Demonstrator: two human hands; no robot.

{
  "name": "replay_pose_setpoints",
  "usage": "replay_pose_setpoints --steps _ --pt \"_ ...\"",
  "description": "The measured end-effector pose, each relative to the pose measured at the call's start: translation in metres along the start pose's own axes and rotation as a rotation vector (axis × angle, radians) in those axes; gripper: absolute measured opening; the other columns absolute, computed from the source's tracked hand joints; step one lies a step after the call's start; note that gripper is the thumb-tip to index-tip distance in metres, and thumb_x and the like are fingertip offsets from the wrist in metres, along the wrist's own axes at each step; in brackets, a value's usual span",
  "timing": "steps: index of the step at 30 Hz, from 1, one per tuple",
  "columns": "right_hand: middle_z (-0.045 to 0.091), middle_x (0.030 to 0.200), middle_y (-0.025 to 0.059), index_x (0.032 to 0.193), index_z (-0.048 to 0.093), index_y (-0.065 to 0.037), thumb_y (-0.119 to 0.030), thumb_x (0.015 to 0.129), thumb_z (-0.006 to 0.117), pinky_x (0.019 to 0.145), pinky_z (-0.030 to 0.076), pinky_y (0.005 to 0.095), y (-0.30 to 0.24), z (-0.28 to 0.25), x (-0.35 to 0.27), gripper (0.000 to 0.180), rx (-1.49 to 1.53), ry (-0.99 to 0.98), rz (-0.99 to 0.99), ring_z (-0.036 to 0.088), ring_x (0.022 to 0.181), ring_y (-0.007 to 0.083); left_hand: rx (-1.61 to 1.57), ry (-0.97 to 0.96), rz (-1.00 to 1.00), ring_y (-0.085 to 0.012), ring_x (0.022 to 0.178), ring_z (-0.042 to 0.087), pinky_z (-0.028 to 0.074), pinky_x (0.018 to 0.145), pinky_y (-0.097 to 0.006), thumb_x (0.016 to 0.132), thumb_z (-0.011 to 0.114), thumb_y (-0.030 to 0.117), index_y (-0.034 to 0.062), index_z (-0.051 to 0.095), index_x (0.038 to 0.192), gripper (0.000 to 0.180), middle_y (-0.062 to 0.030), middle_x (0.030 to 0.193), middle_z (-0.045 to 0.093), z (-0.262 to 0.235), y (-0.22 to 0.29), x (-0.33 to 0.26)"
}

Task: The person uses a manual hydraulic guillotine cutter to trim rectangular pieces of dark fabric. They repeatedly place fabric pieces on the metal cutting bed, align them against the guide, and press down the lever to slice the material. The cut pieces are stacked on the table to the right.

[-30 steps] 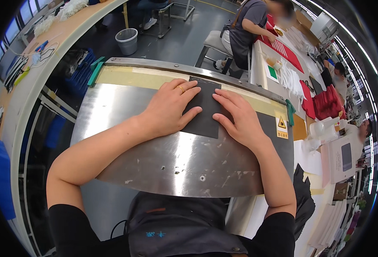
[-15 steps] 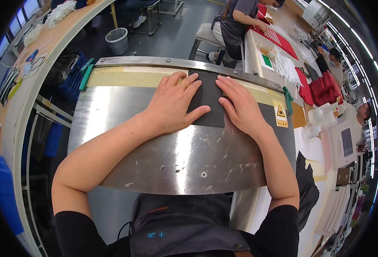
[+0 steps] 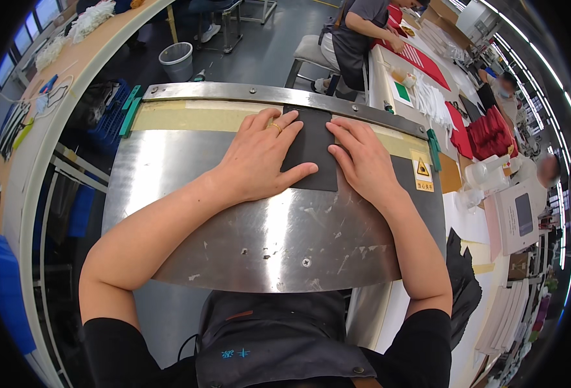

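A dark rectangular sheet [image 3: 310, 155], its material not clear, lies flat on a shiny metal plate [image 3: 234, 249]. Its far end meets a metal bar [image 3: 253, 92] along the plate's far edge. My left hand [image 3: 259, 155] rests flat over the sheet's left side, fingers stretched forward and thumb out across it; a ring is on one finger. Along the right edge lies my right hand [image 3: 363, 158], with its fingers extended and fingertips touching the sheet. Neither hand grasps anything. Pale yellow tape [image 3: 188, 116] runs across the plate just before the bar.
Green brackets stand at both ends of the bar, such as the left one [image 3: 130, 113]. A yellow warning label [image 3: 422, 171] sits on the plate's right. A grey bin [image 3: 177, 63] stands beyond. At the right table, a co-worker [image 3: 356, 39] handles red pieces [image 3: 421, 61].
The metal bar at the far edge sits slightly higher and shows more of its face. My right hand's fingers have shifted a little; the left hand and sheet stay nearly in place.
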State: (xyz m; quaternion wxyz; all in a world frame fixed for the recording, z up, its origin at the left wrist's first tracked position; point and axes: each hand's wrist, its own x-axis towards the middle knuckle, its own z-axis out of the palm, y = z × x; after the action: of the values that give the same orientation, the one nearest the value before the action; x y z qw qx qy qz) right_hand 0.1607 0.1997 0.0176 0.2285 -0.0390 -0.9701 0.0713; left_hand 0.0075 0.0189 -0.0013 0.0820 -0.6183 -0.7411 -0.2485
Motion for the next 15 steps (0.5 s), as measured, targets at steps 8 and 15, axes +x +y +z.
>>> replay_pose_setpoints --steps 8,15 --pt "0.060 0.123 0.0095 0.122 0.064 -0.004 -0.017 0.092 0.066 0.100 0.047 0.0399 -0.0026 0.0003 -0.0016 0.033 0.016 0.007 0.025 0.056 0.119 0.0289 -0.005 -0.003 -0.001 -0.0373 0.134 0.041 0.031 0.113 -0.048 0.090 0.065 0.052 -0.0030 0.055 0.134 0.071 -0.0182 0.145 0.050 -0.0014 0.0004 -0.0025" --pt "0.061 0.123 0.0103 0.118 0.065 -0.002 -0.018 0.092 0.066 0.100 0.047 0.0399 0.0000 0.0007 0.0000 0.031 0.011 0.037 -0.024 0.056 0.120 0.0288 0.018 0.039 0.026 -0.0372 0.132 0.043 0.032 0.112 -0.047 0.088 0.069 0.045 -0.0012 0.060 0.128 0.062 -0.0161 0.139 0.056 -0.0029 0.0011 -0.0011"
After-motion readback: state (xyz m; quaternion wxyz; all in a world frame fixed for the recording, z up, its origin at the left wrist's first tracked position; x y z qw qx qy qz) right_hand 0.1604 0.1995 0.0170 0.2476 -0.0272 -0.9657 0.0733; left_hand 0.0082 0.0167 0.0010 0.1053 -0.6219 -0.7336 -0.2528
